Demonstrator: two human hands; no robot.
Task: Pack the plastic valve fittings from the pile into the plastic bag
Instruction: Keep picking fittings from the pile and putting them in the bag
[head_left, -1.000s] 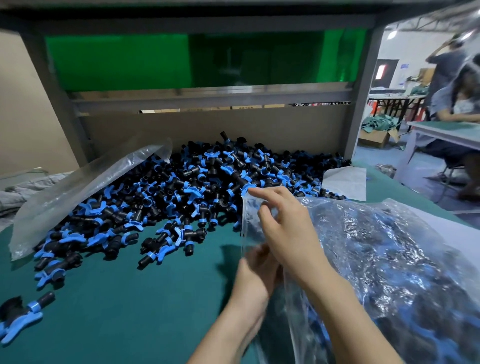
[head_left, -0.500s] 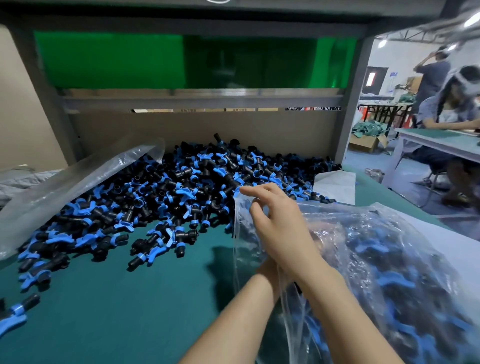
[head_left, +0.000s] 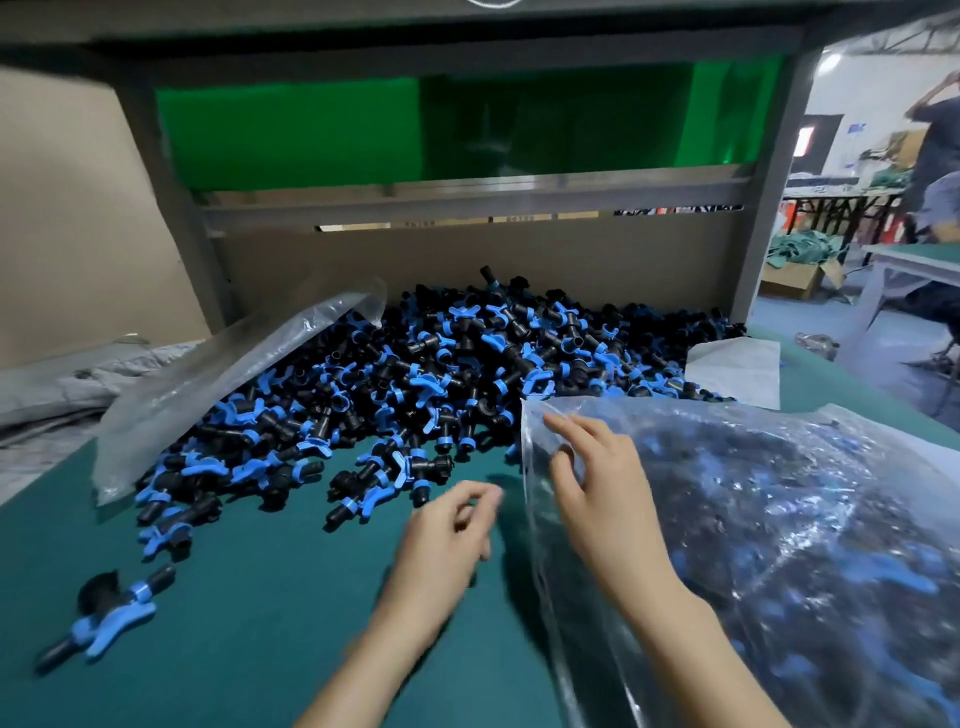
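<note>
The pile of black-and-blue valve fittings (head_left: 467, 374) sprawls across the far half of our table (head_left: 260, 649), against a cardboard back wall (head_left: 519, 260). An empty clear bag (head_left: 223, 384) drapes its left flank, a white sheet (head_left: 737, 369) lies at its right, and one stray fitting (head_left: 119, 618) sits near the left edge. The part-filled plastic bag (head_left: 805, 519) lies on its side at the near right corner, long axis running toward that corner, mouth facing the pile. Our right hand (head_left: 602, 499) rests spread fingers on its film by the mouth; our left hand (head_left: 447, 540) hovers just beside, fingers loosely curled, holding nothing.
</note>
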